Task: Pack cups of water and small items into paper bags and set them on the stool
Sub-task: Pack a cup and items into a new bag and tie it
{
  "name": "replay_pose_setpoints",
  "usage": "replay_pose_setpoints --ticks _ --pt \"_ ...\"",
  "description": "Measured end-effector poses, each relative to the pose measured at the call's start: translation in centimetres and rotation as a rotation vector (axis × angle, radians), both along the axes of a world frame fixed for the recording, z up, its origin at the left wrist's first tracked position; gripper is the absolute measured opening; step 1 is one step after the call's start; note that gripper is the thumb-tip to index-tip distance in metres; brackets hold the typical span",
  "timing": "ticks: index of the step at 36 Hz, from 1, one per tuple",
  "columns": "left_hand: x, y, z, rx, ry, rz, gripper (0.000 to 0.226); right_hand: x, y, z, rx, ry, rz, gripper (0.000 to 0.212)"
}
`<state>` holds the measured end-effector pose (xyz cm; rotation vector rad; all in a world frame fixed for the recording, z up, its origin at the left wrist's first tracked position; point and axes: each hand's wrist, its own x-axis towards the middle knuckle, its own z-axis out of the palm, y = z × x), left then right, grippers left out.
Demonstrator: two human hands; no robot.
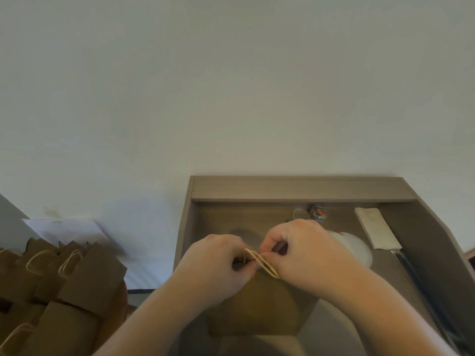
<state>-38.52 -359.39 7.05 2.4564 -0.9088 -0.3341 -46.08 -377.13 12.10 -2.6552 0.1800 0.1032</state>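
Note:
A brown paper bag (259, 309) stands on the wooden desk (295, 191) in front of me. Both hands meet at its top edge. My left hand (218, 263) grips the bag's top with curled fingers. My right hand (303, 250) pinches the top beside it, and the pale twine handles (262, 263) stick out between the two hands. What is inside the bag is hidden. Several brown paper bags (64, 278) with twine handles stand packed together at the lower left; the surface under them is mostly hidden.
At the desk's back stand a clear cup (300, 214) and a small jar of coloured clips (318, 211). A white round lid or plate (354, 249) lies behind my right hand. A stack of white napkins (376, 227) lies at the right, with a dark long object (421, 286) beyond it.

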Motion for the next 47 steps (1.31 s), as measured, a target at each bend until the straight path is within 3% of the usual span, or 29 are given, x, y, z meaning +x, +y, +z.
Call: replay_pose_setpoints --ticks 14,24,33,40,47 --pt "0.3 0.1 -0.4 -0.025 -0.001 -0.021 0.019 -0.1 0.6 -0.6 -0.068 -0.03 0.049 0.011" --pt "0.5 0.3 -0.5 -0.016 -0.043 -0.036 0.024 -0.2 1.1 -1.2 -0.101 -0.09 0.074 0.009" --pt "0.2 0.2 -0.3 -0.005 -0.057 -0.046 0.023 -0.1 0.6 -0.9 -0.04 0.001 0.07 0.012" --pt "0.1 0.2 -0.6 0.024 -0.073 -0.035 0.027 0.6 0.3 -1.0 0.044 0.064 0.025 0.028" --pt "0.2 0.3 -0.9 0.048 -0.091 -0.034 0.027 0.9 0.7 -0.6 0.048 0.149 0.016 0.024"
